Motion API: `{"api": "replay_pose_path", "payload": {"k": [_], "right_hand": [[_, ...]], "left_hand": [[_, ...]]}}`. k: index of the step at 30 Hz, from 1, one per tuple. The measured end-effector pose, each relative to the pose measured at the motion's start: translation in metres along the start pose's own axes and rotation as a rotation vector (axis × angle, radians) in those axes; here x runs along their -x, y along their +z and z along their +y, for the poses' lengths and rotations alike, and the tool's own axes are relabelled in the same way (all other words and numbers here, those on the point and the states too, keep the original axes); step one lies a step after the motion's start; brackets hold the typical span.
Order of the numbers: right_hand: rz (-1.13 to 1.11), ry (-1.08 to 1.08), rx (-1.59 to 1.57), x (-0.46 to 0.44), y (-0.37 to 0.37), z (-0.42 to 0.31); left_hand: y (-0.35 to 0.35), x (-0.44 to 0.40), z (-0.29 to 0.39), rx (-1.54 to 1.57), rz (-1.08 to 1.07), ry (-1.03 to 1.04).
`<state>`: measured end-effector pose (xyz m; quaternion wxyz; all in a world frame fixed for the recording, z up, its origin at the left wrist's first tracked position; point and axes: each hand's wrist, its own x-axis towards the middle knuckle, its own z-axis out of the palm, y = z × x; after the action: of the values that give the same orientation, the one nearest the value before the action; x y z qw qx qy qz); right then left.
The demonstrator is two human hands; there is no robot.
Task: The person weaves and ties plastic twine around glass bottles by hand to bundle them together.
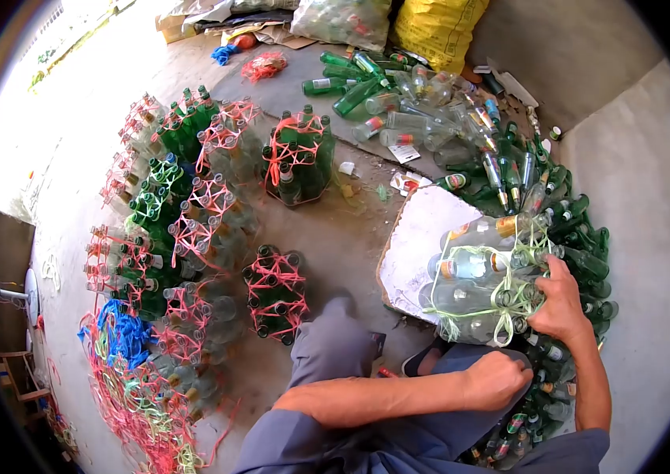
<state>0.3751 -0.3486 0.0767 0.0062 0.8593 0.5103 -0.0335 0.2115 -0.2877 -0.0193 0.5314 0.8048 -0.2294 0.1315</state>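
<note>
A bundle of clear glass bottles [465,296] lies on its side, tied with pale green plastic twine [506,296] around the bodies and necks. Under it is a white-topped slab [422,229]. My right hand [560,304] grips the neck end of the bundle, its fingers curled around the necks. My left hand [497,381] is a closed fist over my right knee, just below the bundle. Whatever the fist may hold is hidden.
Loose green and clear bottles [422,118] pile up behind and along the right wall. Tied bottle bundles [212,209] stand on the left, with two more bundles nearer the middle. Tangled red twine [133,411] and blue twine [123,332] lie at lower left. A yellow sack [439,31] stands at the back.
</note>
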Motion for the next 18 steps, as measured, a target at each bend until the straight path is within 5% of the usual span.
{"api": "replay_pose_path", "payload": {"k": [8, 18], "right_hand": [[-0.018, 0.067, 0.014, -0.013, -0.006, -0.019], [-0.157, -0.103, 0.084, -0.071, -0.042, -0.04]], "left_hand": [[0.015, 0.002, -0.002, -0.009, -0.113, -0.017], [0.014, -0.007, -0.011, -0.005, -0.157, -0.069]]}}
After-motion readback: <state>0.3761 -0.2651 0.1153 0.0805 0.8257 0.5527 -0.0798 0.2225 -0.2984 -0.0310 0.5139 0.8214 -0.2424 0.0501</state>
